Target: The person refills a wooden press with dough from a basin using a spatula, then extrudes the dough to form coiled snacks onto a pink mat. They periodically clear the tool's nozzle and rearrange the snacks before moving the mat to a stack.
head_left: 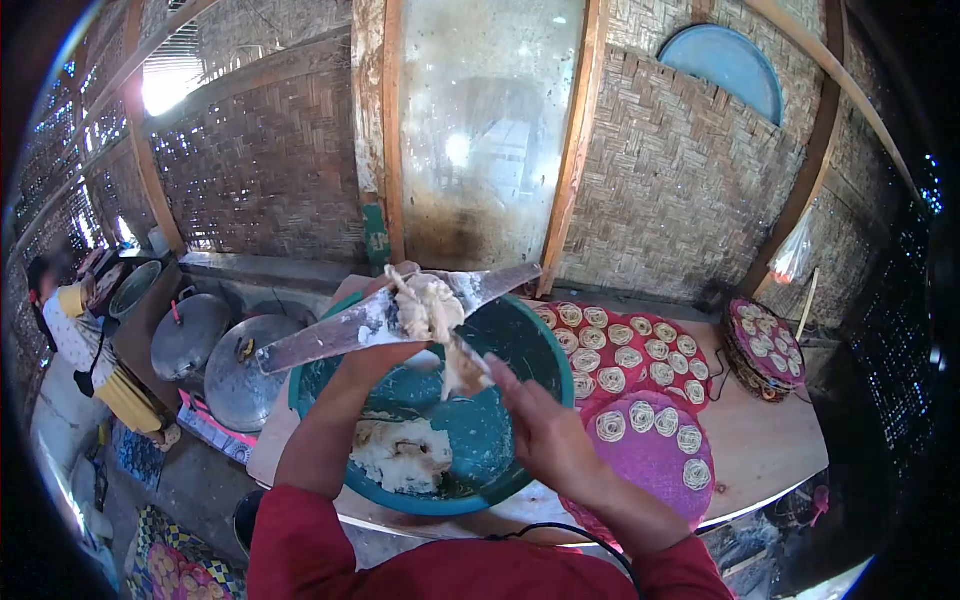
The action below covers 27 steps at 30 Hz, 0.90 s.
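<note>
My left hand [396,352] is under a long wooden press [330,338], mostly hidden by it, and holds it over a teal basin [555,350]. Pale dough [428,303] is heaped on the middle of the press. My right hand [540,425] is closed round the end of a dough-covered scraper [466,368], which touches the dough at the near side of the press. A larger lump of dough [402,455] lies in the basin's near left part.
Pink round mats [652,455] with coiled noodle nests lie right of the basin; a basket [765,350] with more nests stands farther right. Lidded pots [250,385] are at the left. Another person [85,340] is at the far left.
</note>
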Tool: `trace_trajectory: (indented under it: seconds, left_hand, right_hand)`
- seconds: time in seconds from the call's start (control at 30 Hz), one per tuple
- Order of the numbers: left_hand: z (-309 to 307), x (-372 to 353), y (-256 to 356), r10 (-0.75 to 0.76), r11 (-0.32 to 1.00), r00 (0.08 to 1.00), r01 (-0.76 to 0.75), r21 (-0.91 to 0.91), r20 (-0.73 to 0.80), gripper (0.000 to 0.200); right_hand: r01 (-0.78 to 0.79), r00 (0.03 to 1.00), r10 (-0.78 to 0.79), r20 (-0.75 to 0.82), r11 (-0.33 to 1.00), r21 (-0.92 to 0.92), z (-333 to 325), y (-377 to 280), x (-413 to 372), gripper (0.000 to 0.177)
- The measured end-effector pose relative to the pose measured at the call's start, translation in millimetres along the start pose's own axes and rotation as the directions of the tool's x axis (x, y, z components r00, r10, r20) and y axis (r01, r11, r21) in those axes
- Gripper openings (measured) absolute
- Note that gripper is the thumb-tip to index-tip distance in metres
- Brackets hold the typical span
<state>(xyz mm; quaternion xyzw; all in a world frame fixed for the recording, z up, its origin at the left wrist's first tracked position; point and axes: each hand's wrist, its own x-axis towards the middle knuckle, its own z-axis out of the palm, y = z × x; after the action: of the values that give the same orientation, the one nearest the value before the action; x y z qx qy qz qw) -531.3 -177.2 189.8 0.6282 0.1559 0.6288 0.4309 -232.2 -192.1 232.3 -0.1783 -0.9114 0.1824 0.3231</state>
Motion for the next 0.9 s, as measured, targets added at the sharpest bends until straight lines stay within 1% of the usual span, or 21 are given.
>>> trace_trajectory:
  seconds: [0.03, 0.07, 0.1, 0.13, 0.2, 0.27, 0.37, 0.4, 0.47, 0.53, 0.57, 0.6, 0.63, 0.67, 0.7, 0.73, 0.77, 0.8, 0.83, 0.87, 0.9]
  left_hand:
    - [25.0, -6.8, 12.0, 0.221, 0.88, 0.952, -0.101, 0.464, -0.214, 0.047]
    - [37.6, -10.9, 19.7, 0.493, 0.557, 0.823, -0.049, 0.829, -0.283, 0.064]
    - [-23.4, -27.8, -6.3, 0.28, 0.861, 0.814, 0.021, 0.508, -0.509, 0.066]
    - [-42.5, -26.3, -12.7, 0.184, 0.963, 0.854, -0.058, 0.263, -0.487, 0.065]
    - [10.2, -11.2, 25.6, 0.303, 0.44, 0.894, 0.177, 0.881, -0.331, 0.061]
    - [11.1, -13.0, 27.5, 0.365, 0.29, 0.896, 0.148, 0.946, -0.252, 0.063]
    - [10.9, -13.3, 30.6, 0.44, -0.211, 0.896, 0.037, 0.977, 0.061, 0.067]
    - [6.2, -12.9, 28.0, 0.442, -0.212, 0.895, 0.036, 0.977, 0.063, 0.067]
    - [-6.1, -15.1, 19.5, 0.428, 0.142, 0.903, -0.023, 0.99, -0.04, 0.074]
    - [-0.7, -16.1, 24.3, 0.48, -0.03, 0.876, -0.035, 0.999, 0.045, 0.079]
    - [-0.6, -15.7, 19.3, 0.482, 0.574, 0.834, -0.071, 0.816, -0.267, 0.07]
    - [-0.8, -15.7, 17.9, 0.292, 0.941, 0.806, -0.144, 0.308, -0.515, 0.062]
    - [3.0, -11.8, 29.5, 0.056, 0.962, 0.851, -0.185, -0.199, -0.522, 0.044]
    - [10.2, -10.2, 39.7, 0.061, 0.962, 0.851, -0.189, -0.196, -0.521, 0.044]
    - [22.7, -6.7, 51.1, 0.305, 0.746, 0.869, 0.037, 0.665, -0.391, 0.046]
    - [29.4, -3.4, 56.2, 0.343, -0.101, 0.931, 0.171, 0.98, -0.127, 0.048]
    - [24.2, -3.2, 55.1, 0.376, -0.246, 0.927, 0.102, 0.964, -0.002, 0.052]
    - [14.6, -5.5, 47.2, 0.37, -0.241, 0.929, 0.091, 0.966, 0.005, 0.052]
    - [2.4, -7.7, 36.1, 0.435, 0.357, 0.865, 0.09, 0.93, -0.251, 0.051]
    - [-3.0, -8.8, 30.6, 0.326, 0.826, 0.805, 0.012, 0.564, -0.495, 0.05]
    - [4.2, -8.6, 36.1, 0.386, 0.46, 0.859, 0.137, 0.877, -0.337, 0.045]
  right_hand:
    - [-0.097, 0.991, 0.094, 0.096, 0.995, 0.031, -0.3, -6.1, -1.9, 0.048]
    - [-0.094, 0.991, 0.09, 0.098, 0.995, 0.035, -1.9, -4.8, -2.1, 0.048]
    - [-0.008, 0.997, -0.001, 0.075, 0.994, 0.11, -6.0, -0.9, -3.9, 0.051]
    - [0.08, 0.995, -0.09, 0.047, 0.98, 0.182, -9.7, 2.9, -5.4, 0.055]
    - [0.164, 0.986, -0.155, -0.064, 0.97, 0.177, -13.7, 14.6, -4.8, 0.053]
    - [0.241, 0.962, -0.213, -0.173, 0.957, 0.16, -18.4, 15.4, 2.9, 0.052]
    - [-0.082, 0.996, 0.071, 0.051, 0.964, 0.252, -14.8, 4.7, 15.5, 0.048]
    - [-0.079, 0.996, 0.069, 0.05, 0.965, 0.25, -7.1, 5.5, 15.5, 0.048]
    - [0.081, 0.995, -0.062, -0.082, 0.964, 0.254, 5.2, 7.3, 12.5, 0.047]
    - [0.041, 0.999, -0.037, -0.019, 0.957, 0.286, 8.5, 1.9, 7.2, 0.046]
    - [-0.007, 0.999, -0.008, 0.044, 0.948, 0.318, 8.9, -1.3, 5.6, 0.045]
    - [-0.005, 0.999, -0.009, 0.041, 0.947, 0.321, 2.8, -1.8, 3.9, 0.045]
    - [-0.034, 0.979, -0.042, 0.202, 0.933, 0.359, -8.5, 0.2, 2.3, 0.041]
    - [-0.067, 0.931, -0.083, 0.356, 0.919, 0.389, -15.3, 1.2, 3.6, 0.038]
    - [-0.062, 0.931, -0.087, 0.355, 0.92, 0.386, -17.1, 0.1, 8.3, 0.038]
    - [-0.102, 0.843, 0.023, 0.537, 0.988, 0.117, -19.0, -1.6, 13.2, 0.038]
    - [-0.097, 0.728, 0.18, 0.661, 0.982, -0.161, -19.2, -4.2, 14.2, 0.038]
    - [0.005, 0.721, 0.175, 0.671, 0.966, -0.258, -5.6, -3.3, 13.5, 0.036]
    - [0.106, 0.715, 0.173, 0.678, 0.931, -0.35, 19.5, 1.9, 13.9, 0.034]
    - [0.184, 0.695, 0.131, 0.707, 0.918, -0.352, 54.9, 13.2, 7.7, 0.031]
    - [0.259, 0.674, 0.092, 0.733, 0.9, -0.35, 90.4, 23.4, 2.2, 0.028]
